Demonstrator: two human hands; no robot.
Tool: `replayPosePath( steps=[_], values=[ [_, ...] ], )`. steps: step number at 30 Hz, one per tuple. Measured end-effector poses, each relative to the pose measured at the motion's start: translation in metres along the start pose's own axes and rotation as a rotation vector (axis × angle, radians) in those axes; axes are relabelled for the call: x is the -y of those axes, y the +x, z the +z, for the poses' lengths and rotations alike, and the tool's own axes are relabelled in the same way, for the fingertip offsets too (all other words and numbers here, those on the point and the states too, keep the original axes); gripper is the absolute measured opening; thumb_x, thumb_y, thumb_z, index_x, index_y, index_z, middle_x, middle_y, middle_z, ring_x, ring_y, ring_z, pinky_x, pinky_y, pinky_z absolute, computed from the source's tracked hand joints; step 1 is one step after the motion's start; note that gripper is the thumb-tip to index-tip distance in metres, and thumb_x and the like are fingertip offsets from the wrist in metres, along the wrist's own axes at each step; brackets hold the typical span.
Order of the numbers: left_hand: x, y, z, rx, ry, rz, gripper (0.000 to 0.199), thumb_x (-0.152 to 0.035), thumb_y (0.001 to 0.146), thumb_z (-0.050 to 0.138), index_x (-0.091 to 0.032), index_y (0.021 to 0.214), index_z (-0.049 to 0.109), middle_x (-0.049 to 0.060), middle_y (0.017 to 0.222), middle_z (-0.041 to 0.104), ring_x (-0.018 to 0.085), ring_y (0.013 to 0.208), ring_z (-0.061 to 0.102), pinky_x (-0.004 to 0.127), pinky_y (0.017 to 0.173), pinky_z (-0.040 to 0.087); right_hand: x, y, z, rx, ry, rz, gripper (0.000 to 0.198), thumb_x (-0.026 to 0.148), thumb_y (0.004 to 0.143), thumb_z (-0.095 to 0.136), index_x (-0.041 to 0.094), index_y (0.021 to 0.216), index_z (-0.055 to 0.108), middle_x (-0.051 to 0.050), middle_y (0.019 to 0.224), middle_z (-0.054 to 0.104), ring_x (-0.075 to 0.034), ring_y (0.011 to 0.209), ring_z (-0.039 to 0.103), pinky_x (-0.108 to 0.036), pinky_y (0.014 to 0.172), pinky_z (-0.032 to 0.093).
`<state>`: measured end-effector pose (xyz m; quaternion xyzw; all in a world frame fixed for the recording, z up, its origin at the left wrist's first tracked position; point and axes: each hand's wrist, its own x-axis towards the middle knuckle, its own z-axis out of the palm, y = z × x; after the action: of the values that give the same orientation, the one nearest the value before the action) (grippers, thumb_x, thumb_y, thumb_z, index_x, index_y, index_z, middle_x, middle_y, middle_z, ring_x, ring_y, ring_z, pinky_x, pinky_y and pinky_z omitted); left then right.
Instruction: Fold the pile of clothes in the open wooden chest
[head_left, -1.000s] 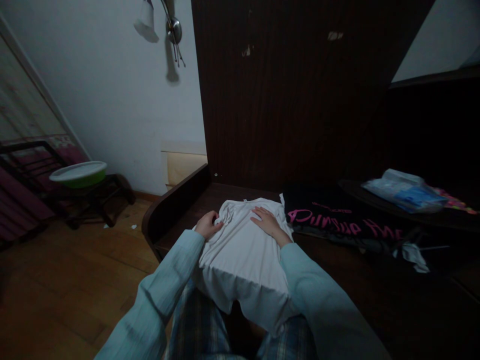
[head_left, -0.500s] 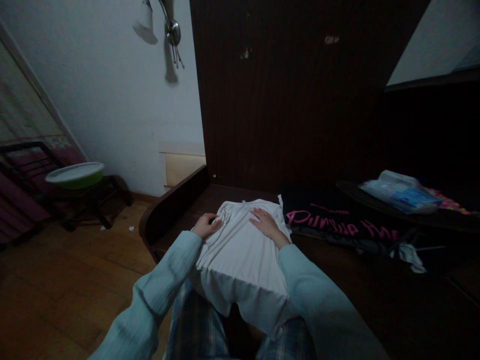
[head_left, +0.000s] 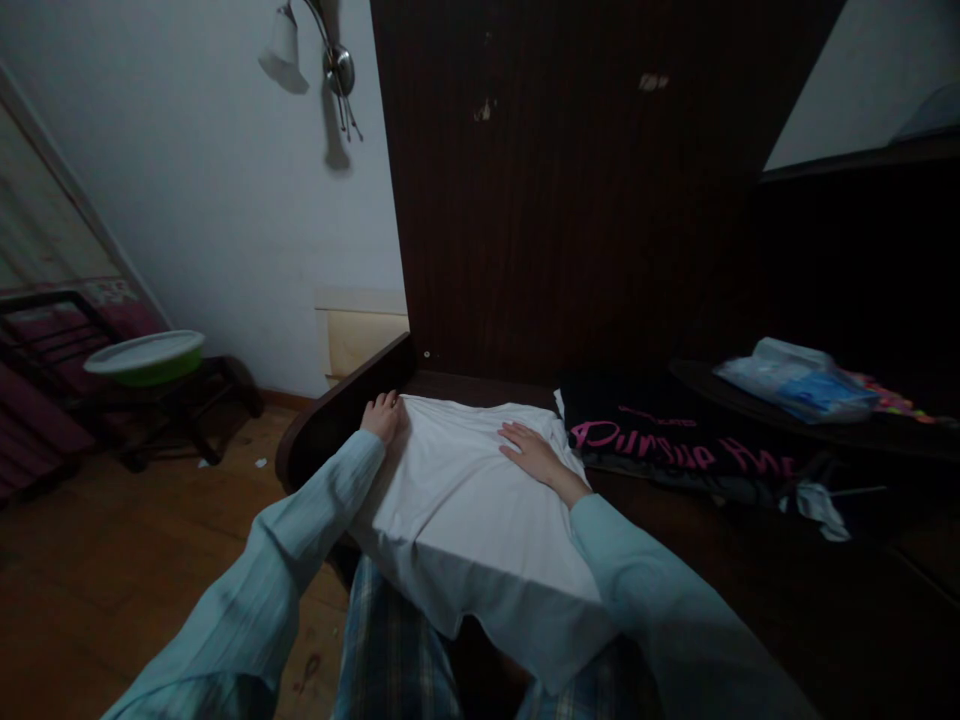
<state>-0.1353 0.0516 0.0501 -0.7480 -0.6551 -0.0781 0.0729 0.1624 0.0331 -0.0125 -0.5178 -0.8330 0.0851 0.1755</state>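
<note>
A white garment (head_left: 472, 500), perhaps a shirt, lies spread on the dark wooden desktop, its near part hanging over the front edge above my knees. At the garment's far left corner, my left hand (head_left: 381, 415) is closed on the cloth, with folds running from it. My right hand (head_left: 534, 455) rests flat on the right part of the garment, fingers stretched out and holding nothing. To the right, a black folded garment with pink lettering (head_left: 682, 445) lies close beside the white cloth.
A raised wooden side rim (head_left: 341, 400) bounds the left, and a tall dark panel (head_left: 585, 200) stands behind. At right lies a plastic packet (head_left: 799, 380). A green basin (head_left: 154, 365) sits on a chair at far left; a lamp (head_left: 285, 55) hangs on the wall.
My left hand has moved left and slightly away from me, drawing the garment's left side outward. The cloth lies wider and flatter. My right hand has stayed nearly in place.
</note>
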Motion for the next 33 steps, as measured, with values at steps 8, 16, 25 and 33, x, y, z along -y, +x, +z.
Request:
replayPosePath(
  steps=[8, 16, 25, 33],
  values=[
    [-0.051, -0.035, 0.034, -0.050, -0.134, 0.412, 0.041, -0.024, 0.082, 0.038, -0.014, 0.121, 0.042, 0.013, 0.133, 0.035, 0.024, 0.123, 0.030, 0.038, 0.099, 0.026, 0.009, -0.004, -0.004, 0.087, -0.091, 0.042, 0.047, 0.037, 0.086, 0.029, 0.017, 0.127, 0.037, -0.006, 0.138, 0.030, -0.019, 0.127, 0.022, -0.035, 0.103, 0.017],
    [-0.084, -0.068, 0.045, 0.128, -0.177, 0.308, 0.059, -0.048, 0.084, 0.028, -0.010, 0.129, 0.031, 0.016, 0.139, 0.024, 0.028, 0.128, 0.018, 0.042, 0.101, 0.021, 0.015, -0.019, -0.027, 0.193, -0.288, 0.126, 0.047, 0.036, 0.082, 0.037, 0.009, 0.120, 0.046, -0.016, 0.128, 0.043, -0.027, 0.116, 0.040, -0.037, 0.093, 0.032],
    [-0.090, -0.059, 0.039, 0.154, -0.594, 0.304, 0.041, -0.035, 0.080, 0.040, -0.012, 0.113, 0.051, 0.012, 0.120, 0.051, 0.022, 0.110, 0.047, 0.032, 0.093, 0.036, 0.062, 0.002, -0.006, 0.009, -0.118, -0.193, 0.039, 0.028, 0.084, 0.037, 0.012, 0.118, 0.048, -0.012, 0.122, 0.050, -0.020, 0.114, 0.044, -0.032, 0.094, 0.033],
    [-0.022, -0.044, 0.013, -0.090, -0.305, -0.003, 0.028, -0.016, 0.074, 0.044, -0.013, 0.098, 0.059, 0.012, 0.102, 0.059, 0.022, 0.093, 0.054, 0.031, 0.081, 0.041, 0.056, 0.000, 0.028, -0.021, -0.058, -0.221, 0.041, 0.031, 0.085, 0.037, 0.015, 0.122, 0.045, -0.011, 0.130, 0.042, -0.020, 0.121, 0.034, -0.036, 0.100, 0.026]
  ],
)
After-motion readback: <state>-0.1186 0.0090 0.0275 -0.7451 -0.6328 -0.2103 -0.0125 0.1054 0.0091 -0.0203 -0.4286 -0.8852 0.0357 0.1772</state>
